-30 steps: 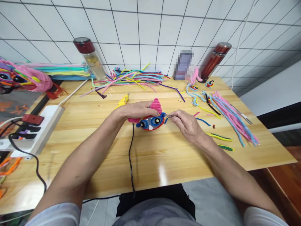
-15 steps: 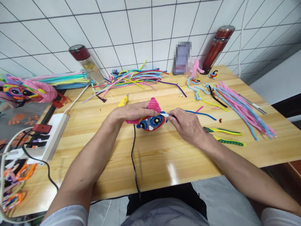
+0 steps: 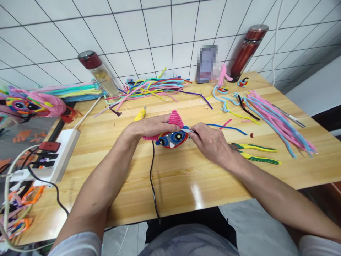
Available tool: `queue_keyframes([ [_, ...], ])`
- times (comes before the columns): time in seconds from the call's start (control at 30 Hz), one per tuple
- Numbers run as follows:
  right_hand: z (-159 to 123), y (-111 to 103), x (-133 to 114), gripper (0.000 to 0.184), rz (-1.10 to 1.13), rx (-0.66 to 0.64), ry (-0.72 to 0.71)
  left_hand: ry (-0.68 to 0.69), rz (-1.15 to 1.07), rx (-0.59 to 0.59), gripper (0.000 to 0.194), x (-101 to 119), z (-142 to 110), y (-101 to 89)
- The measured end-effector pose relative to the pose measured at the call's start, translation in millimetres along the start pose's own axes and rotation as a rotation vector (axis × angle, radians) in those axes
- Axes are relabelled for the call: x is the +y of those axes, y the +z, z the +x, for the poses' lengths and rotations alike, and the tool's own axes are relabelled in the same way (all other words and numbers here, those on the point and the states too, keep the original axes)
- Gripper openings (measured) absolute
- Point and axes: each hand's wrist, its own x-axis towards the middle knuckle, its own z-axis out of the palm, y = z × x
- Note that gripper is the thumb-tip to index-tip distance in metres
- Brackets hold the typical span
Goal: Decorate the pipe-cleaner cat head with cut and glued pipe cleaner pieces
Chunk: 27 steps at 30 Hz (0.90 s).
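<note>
My left hand (image 3: 154,127) is closed over the top of a pipe-cleaner animal head (image 3: 173,139), its fingers flat against the pink part. The head has a pointed pink ear (image 3: 175,119), blue-rimmed eyes, a grey face, a white tooth and a red edge. From the other side, my right hand (image 3: 209,140) pinches a slim tool (image 3: 189,131) with a pale metal tip and dark handle; its exact kind is unclear. The tip rests at the blue trim above the right-hand eye. Behind my left hand lies a yellow glue gun (image 3: 141,113), partly covered.
Green-and-yellow pliers (image 3: 257,153) lie beside my right forearm. Pink and blue pipe cleaners (image 3: 279,122) are at the right, a mixed pile (image 3: 157,87) at the back. A power strip (image 3: 65,153) stands left; a black cord (image 3: 152,181) crosses the table front. Two bottles stand by the wall.
The view has shifted slightly. Both hands keep their hold, and the tool's tip has tilted a little at the blue trim.
</note>
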Motion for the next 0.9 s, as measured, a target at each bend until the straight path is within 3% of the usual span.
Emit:
queue_keyframes([
  [0.33,1.1,-5.1,-3.5,0.033,-0.061,-0.013,-0.021,-0.019,0.039,-0.015,0.042,2.9,-4.1,-1.7],
  [0.53,0.7,-4.9,-3.1,0.031,-0.078,-0.014,-0.017,0.010,0.040,0.034,0.037,4.8,-2.8,0.1],
  [0.9,0.2,-5.6,-3.9,0.028,0.019,0.033,-0.006,0.025,0.014,0.038,0.037,3.0,0.4,3.3],
])
